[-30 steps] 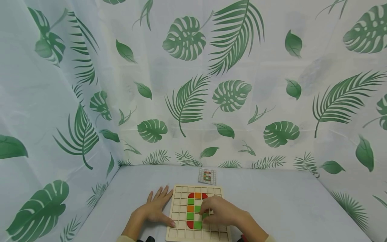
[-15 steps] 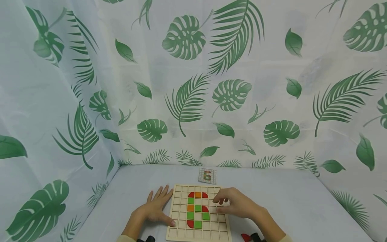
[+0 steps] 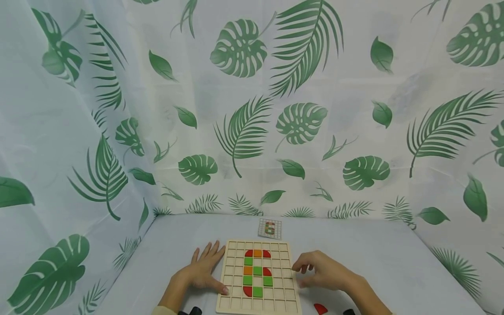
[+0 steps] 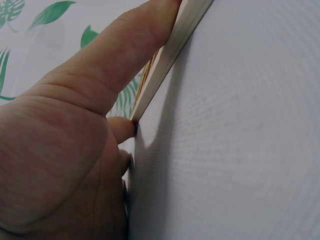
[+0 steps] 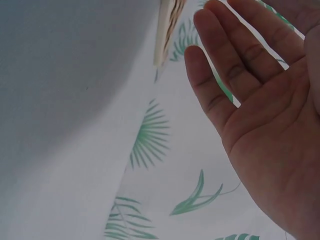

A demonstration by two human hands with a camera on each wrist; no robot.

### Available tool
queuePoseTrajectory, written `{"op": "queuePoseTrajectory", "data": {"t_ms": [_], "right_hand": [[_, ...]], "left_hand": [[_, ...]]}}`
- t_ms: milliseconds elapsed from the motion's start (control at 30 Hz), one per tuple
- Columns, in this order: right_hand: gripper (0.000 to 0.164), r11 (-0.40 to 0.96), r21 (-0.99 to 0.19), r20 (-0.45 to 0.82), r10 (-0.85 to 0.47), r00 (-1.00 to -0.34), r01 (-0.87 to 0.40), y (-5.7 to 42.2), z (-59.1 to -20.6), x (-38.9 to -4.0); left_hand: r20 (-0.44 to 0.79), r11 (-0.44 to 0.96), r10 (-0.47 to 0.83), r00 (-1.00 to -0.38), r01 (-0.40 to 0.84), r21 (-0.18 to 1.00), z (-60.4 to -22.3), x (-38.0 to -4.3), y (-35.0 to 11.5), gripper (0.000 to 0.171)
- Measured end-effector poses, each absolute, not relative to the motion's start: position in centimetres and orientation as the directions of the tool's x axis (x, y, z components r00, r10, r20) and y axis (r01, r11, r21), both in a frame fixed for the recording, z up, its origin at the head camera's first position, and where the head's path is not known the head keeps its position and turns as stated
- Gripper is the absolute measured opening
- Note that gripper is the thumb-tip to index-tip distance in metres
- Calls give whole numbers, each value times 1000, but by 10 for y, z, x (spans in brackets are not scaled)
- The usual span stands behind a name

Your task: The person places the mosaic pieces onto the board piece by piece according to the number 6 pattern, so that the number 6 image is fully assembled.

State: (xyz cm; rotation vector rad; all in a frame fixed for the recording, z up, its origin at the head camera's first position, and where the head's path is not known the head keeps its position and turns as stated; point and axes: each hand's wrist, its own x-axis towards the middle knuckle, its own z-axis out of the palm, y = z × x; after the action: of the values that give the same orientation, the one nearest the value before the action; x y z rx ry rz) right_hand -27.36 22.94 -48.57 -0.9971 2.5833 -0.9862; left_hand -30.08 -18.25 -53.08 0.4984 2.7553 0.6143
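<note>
A wooden grid board [image 3: 283, 302] lies on the table, with red, orange and green pieces set in its squares in the shape of a 6. My left hand [image 3: 201, 272] lies spread at the board's left side, its thumb [image 4: 135, 45] resting on the edge. Just past the right edge hovers my right hand [image 3: 324, 269], fingers loosely bent; the right wrist view shows its palm [image 5: 270, 135] with nothing in it. Nearer to me, below that hand, a loose red quarter-round piece [image 3: 320, 309] lies on the table.
Behind the board lies a small pattern card [image 3: 270, 229] printed with a similar coloured figure on a grid. A white curtain with green leaves [image 3: 252, 122] hangs behind and at the sides of the pale table [image 3: 354, 249].
My right hand has drawn back from over the board to beyond its right edge, uncovering a red and a green piece. The loose red piece shows more fully. My left hand stays put.
</note>
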Motion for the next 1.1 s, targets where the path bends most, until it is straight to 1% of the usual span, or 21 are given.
{"op": "queuePoseTrajectory", "data": {"t_ms": [133, 300, 533, 667, 800, 967, 1100], "right_hand": [[33, 541, -670, 27, -666, -745, -508, 237, -486, -271], [34, 550, -706, -61, -675, -735, -446, 244, -487, -267], [32, 542, -739, -165, -721, -673, -400, 249, -490, -259], [36, 570, -731, -216, -715, -665, -375, 246, -491, -255], [38, 587, -709, -221, -711, -667, -390, 242, -494, -254], [29, 570, -717, -199, -720, -665, -401, 239, -494, -255], [28, 565, -727, -195, -716, -670, -391, 235, -494, -256]], "left_hand": [[-187, 852, 387, -903, 272, 447, -532, -301, -183, 137], [-186, 850, 388, -903, 272, 451, -532, -300, -182, 136], [-183, 849, 386, -904, 271, 453, -532, -300, -182, 136], [-182, 850, 386, -904, 272, 452, -531, -300, -181, 136], [-184, 850, 386, -904, 270, 452, -531, -300, -182, 136], [-183, 850, 384, -905, 270, 452, -532, -301, -182, 137], [-182, 852, 387, -904, 275, 446, -533, -301, -183, 136]]}}
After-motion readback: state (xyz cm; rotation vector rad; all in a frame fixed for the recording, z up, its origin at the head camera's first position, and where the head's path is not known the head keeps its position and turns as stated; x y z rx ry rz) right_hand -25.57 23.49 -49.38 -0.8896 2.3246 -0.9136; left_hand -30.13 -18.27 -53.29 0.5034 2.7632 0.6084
